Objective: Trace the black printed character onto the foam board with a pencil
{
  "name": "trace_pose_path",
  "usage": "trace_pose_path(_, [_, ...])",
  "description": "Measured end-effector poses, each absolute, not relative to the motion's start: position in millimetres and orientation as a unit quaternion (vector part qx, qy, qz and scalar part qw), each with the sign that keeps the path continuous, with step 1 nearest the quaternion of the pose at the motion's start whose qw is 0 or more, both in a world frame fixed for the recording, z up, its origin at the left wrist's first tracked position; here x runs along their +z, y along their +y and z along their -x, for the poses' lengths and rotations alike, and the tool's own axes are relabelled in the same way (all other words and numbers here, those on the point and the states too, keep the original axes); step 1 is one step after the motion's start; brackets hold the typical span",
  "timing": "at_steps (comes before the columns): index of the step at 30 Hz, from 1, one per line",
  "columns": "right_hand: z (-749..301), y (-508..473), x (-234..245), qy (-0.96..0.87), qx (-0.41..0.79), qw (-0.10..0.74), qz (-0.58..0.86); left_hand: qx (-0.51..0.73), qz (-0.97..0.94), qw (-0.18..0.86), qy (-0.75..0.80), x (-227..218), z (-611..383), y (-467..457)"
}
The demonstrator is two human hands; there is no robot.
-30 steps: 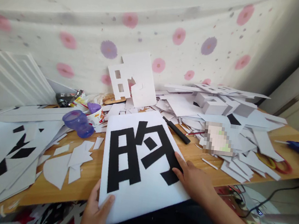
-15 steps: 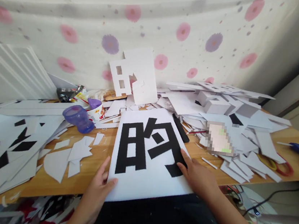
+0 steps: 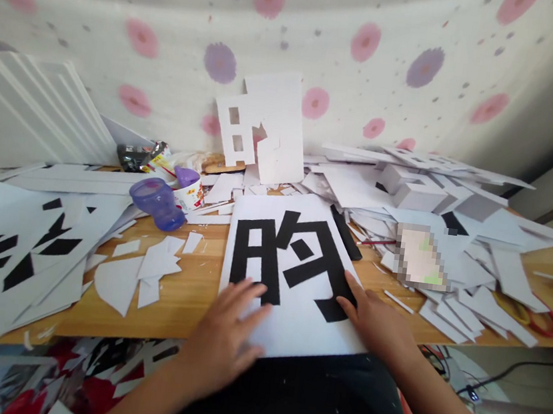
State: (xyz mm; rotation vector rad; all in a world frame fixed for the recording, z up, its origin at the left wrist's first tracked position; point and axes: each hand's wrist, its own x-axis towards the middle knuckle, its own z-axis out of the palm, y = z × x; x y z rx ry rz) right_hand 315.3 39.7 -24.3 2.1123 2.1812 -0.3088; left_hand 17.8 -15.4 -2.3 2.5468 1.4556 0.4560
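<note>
Paper sheet (image 3: pixel 300 284), white and rectangular with one bold black character, lies at the pale wooden table's (image 3: pixel 163 310) front edge. Left hand (image 3: pixel 225 332) spreads loosely over its near-left corner; right hand's (image 3: pixel 376 323) fingers rest along its right side, pinching or not, I can't tell. Even, flat pressure suits it. Character top and long axis point wallward.

The left hand (image 3: pixel 228 329) has released the white board's (image 3: pixel 301 334) left edge and spread over its lower-left part; the board has moved inward across the tabletop's (image 3: pixel 177 299) near edge.
</note>
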Motion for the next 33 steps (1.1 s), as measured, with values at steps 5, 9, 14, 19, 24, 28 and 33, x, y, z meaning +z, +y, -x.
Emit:
trace_pose_path(5, [-316.3, 40.0, -25.3, 0.719, -0.099, 0.045, -0.686, 0.079, -0.950, 0.063, 0.296, -8.6, -63.7, -11.9])
trace_pose_path(9, [-324.1, 44.3, -31.0, 0.740, -0.113, 0.024, -0.663, 0.103, -0.955, -0.026, 0.276, -15.0, -73.9, -10.7])
trace_pose_path(14, [-336.0, 53.3, -51.2, 0.763, -0.139, -0.003, -0.632, 0.105, -0.951, -0.079, 0.280, -28.9, -77.4, -14.3])
trace_pose_path(19, [-343.5, 55.4, -56.9, 0.779, -0.087, -0.021, -0.621, 0.095, -0.948, -0.094, 0.289, -47.0, -77.2, -14.8])
trace_pose_path(24, [-330.7, 40.5, -33.3, 0.809, 0.100, -0.211, -0.540, 0.072, -0.951, -0.083, 0.290, -49.3, -77.3, -15.1])
trace_pose_path(28, [-301.2, 18.5, -25.8, 0.898, 0.075, -0.275, -0.336, 0.071, -0.950, -0.062, 0.298, -54.4, -80.9, -13.9])
trace_pose_path(33, [-284.4, 8.2, -40.0, 0.943, 0.040, -0.172, -0.283, 0.085, -0.950, -0.022, 0.300, -55.3, -81.8, -9.9])
